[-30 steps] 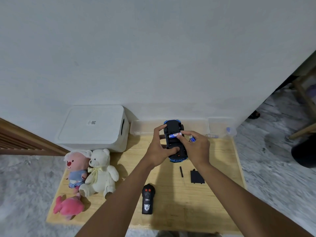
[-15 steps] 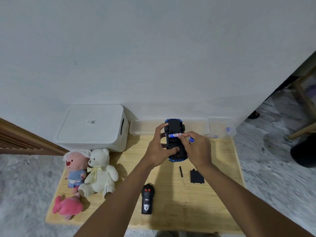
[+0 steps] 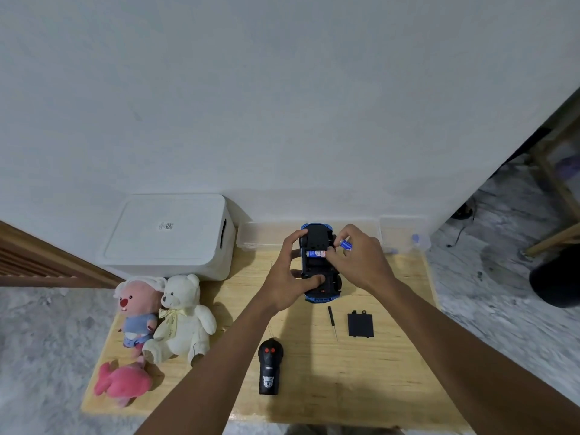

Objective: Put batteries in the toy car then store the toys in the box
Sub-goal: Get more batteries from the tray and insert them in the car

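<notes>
— What are the fingers doing?

— The right hand (image 3: 357,260) is pinching a blue-and-white cylindrical battery (image 3: 314,254) with its fingers (image 3: 330,253) and pressing it into the open bay in the black underside of the blue plastic toy car (image 3: 317,239). A second blue battery (image 3: 345,245) is being gripped in that same hand. The left hand (image 3: 287,279) is clasping the upturned car from the side, thumb across the chassis, near the middle of the far edge of the pale wooden surface (image 3: 314,387). Whether the car is resting on it, I cannot tell.

— What could be going wrong?

— I'd judge the spare battery the weak point. While those fingers are pushing, it could be slipping out and rolling towards the right edge. The seated cell could be springing back out, or going in the wrong way round; its markings are too small to read.

— And further out?

— The flat black battery cover (image 3: 360,324) and thin black screwdriver (image 3: 332,321) are lying toward the right edge, where a forearm could be sweeping them off. The white lidded plastic box (image 3: 169,233) is sitting closed at the far left corner, with three plush toys (image 3: 182,318) waiting along the left edge.
</notes>
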A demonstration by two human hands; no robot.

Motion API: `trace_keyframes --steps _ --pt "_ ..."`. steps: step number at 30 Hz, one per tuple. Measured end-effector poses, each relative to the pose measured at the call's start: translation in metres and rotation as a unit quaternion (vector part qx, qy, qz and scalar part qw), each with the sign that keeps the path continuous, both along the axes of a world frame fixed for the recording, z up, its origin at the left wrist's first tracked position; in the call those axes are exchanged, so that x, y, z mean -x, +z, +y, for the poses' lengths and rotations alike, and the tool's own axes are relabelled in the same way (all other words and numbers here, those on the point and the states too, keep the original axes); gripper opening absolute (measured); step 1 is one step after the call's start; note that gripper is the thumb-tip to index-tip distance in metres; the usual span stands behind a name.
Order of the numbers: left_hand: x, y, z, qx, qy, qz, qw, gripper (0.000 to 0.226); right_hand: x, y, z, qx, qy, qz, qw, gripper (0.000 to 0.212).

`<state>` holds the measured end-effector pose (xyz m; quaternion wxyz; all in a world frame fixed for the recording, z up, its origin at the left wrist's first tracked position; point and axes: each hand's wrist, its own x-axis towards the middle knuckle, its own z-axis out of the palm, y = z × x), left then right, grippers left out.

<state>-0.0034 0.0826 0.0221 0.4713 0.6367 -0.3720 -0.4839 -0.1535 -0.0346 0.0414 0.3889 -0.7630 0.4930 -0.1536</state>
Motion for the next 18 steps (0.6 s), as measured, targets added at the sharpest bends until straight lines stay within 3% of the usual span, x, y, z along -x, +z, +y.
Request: trace_keyframes --steps 2,8,12,18 --pt "0.0 0.0 0.0 0.01 -0.006 -0.006 1.0 0.088 0.001 0.005 0.001 -0.026 0.019 -0.042 0.999 0.006" --pt "0.002 -0.003 0.003 0.007 0.003 -0.01 1.0 0.086 0.002 0.004 -0.001 0.001 0.122 -0.039 0.992 0.028" --pt "0.001 -0.002 0.004 -0.007 0.004 -0.008 1.0 0.09 0.003 0.003 0.003 -0.003 0.117 -0.03 0.993 0.032" --pt "0.004 0.002 0.004 -0.019 0.009 -0.007 1.0 0.095 0.0 0.008 0.019 -0.001 0.089 -0.09 0.992 0.02"
